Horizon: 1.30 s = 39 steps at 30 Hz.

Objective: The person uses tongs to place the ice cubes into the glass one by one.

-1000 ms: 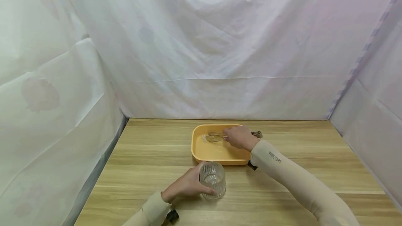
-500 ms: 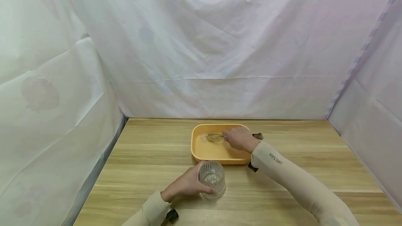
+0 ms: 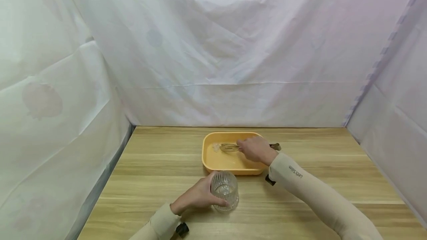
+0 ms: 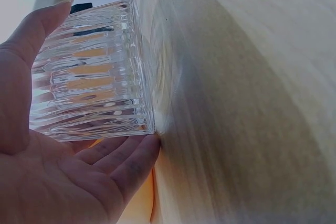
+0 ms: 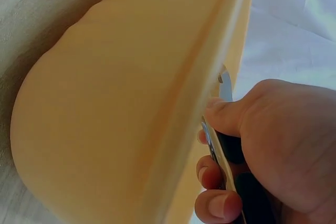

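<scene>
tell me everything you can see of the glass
The glass is clear and see-through, with ribbed sides and an open, round look from above. It looks like thick, cut or moulded glass. It stands on the wooden table, on the person's side of the yellow tray, whose colour shows through it in the left wrist view. The left hand grips it from the left. No contents can be made out.

One screened-off booth (image 3: pixel 213 58) on my feed, wider building unknown to me: white, faintly printed sheets (image 3: pixel 66 66) along the far, left and right edges; one wood-grain bench (image 3: pixel 150 173).
</scene>
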Available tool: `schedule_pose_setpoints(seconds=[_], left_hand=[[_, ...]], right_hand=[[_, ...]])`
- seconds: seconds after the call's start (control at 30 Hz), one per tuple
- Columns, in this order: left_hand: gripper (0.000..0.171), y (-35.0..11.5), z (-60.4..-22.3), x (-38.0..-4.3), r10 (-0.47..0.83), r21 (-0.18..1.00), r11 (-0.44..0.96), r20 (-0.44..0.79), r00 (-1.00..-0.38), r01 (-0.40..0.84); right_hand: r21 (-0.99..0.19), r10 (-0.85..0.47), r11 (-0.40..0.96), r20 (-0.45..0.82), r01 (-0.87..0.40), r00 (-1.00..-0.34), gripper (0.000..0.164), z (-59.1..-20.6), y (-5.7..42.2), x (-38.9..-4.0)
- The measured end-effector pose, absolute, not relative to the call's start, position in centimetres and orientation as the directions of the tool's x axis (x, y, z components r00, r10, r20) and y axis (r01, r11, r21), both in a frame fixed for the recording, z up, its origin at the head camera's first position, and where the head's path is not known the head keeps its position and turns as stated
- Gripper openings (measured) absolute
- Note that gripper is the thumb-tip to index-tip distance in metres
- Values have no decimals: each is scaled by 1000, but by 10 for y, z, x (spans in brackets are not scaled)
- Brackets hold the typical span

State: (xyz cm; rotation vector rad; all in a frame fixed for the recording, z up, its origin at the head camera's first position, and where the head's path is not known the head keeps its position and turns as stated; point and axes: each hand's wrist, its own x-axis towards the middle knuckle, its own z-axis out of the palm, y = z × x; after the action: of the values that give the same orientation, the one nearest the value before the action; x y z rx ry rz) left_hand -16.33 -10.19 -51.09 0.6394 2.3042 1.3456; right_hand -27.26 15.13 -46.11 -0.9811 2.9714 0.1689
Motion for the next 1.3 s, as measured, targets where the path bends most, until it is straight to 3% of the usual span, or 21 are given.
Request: schedule_pose_setpoints(seconds=[1.3], left_hand=[[91, -99, -511, -162, 553, 870, 447, -87, -829, 207]], right_hand=[[43, -610, 790, 149, -611, -778, 18, -428, 185, -234]])
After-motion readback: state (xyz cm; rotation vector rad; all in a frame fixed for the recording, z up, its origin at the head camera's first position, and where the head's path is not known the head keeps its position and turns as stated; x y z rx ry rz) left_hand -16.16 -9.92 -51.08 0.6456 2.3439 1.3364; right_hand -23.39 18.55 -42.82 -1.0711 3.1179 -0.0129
